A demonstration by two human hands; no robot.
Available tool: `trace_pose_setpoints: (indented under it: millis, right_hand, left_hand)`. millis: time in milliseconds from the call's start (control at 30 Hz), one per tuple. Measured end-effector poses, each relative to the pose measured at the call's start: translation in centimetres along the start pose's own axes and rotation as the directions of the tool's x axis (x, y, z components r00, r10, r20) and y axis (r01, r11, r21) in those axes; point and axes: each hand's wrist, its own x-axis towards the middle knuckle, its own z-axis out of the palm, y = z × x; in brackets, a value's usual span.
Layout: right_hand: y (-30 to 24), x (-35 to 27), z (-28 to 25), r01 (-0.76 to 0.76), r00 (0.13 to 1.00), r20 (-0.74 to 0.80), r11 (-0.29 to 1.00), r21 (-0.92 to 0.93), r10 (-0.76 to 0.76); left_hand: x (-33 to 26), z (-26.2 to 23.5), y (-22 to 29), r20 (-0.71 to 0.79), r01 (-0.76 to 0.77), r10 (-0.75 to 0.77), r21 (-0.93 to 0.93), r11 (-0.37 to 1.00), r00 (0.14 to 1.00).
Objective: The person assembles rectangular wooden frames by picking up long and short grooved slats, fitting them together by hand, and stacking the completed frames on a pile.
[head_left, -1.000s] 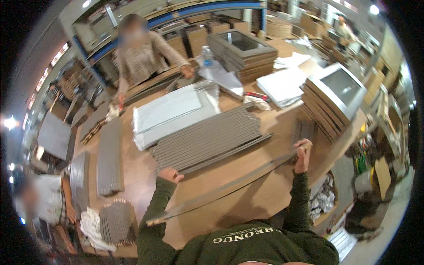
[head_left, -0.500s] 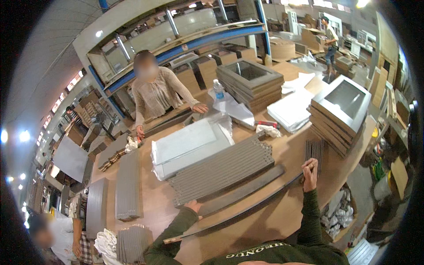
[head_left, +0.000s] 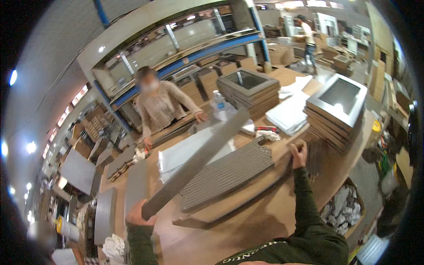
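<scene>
My left hand [head_left: 140, 213] is closed round the lower end of a flat grey-brown board [head_left: 194, 163]. Tilted, the board rises away to the right over the table, its far end blurred. My right hand [head_left: 299, 153] is a loose fist above the right end of a long thin strip [head_left: 234, 204]; what its fingers hold, if anything, is hidden. That strip lies along the near side of the table. Behind it, a row of grey-brown slats [head_left: 229, 179] lies side by side, partly covered by the raised board. White-wrapped panels [head_left: 176, 152] are beyond.
Across the table stands a person [head_left: 161, 101], hands at its far edge. Stacked framed panels [head_left: 247, 90] and glossier ones [head_left: 338, 104] rise at the back right. A water bottle [head_left: 218, 100] stands near them. A bin of crumpled wrap [head_left: 344, 210] sits beside the table's right edge.
My left hand has lifted the flat board off the table and swung it up, moving left. My right hand has shifted slightly away and left. The view has turned a little.
</scene>
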Motion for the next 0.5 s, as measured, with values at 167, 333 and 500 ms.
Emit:
trace_pose_setpoints:
  millis: [167,333,500]
  right_hand:
    - [-1.0,0.4,3.5,0.337,0.938,0.254,0.782,-0.524,-0.235]
    - [-1.1,1.3,1.7,0.053,0.971,0.233,0.895,-0.442,0.058]
    - [-2.4,1.0,1.8,0.02,0.971,0.224,0.91,-0.414,0.08]
  left_hand:
    - [-1.6,-0.7,-0.4,-0.077,-0.309,0.311,0.035,0.95,0.947]
    - [0.2,1.7,4.0,-0.077,-0.419,0.419,0.017,0.908,0.905]
    - [1.4,3.7,5.7,-0.08,-0.443,0.44,-0.024,0.896,0.894]
